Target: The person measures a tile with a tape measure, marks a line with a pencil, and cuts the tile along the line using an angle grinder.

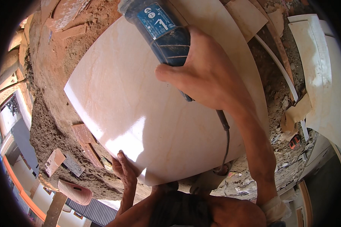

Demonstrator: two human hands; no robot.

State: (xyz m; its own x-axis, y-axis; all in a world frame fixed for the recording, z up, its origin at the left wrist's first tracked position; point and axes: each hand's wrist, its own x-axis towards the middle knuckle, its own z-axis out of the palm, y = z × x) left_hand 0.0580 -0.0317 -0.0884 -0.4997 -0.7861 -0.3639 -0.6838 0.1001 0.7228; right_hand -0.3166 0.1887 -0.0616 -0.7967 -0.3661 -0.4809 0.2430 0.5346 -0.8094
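Head view: a right hand (207, 73) wraps a power tool (163, 32); the left (125, 169) pinches a glossy tile (170, 117), likely heavy, slippery, brittle, best held by opposite edges.

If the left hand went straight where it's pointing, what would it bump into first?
Probably the big shiny tile: the left hand is at its edge and seems to touch it, though depth is hard to judge.

Two hands (202, 73) are in view, with one power tool (159, 32), one cord (227, 140), one large glossy tile (140, 98), one slotted pinkish block (70, 189) and one orange-and-black object (294, 142). Pale slabs (316, 53) at right number at least two, perhaps more near the dark rim.
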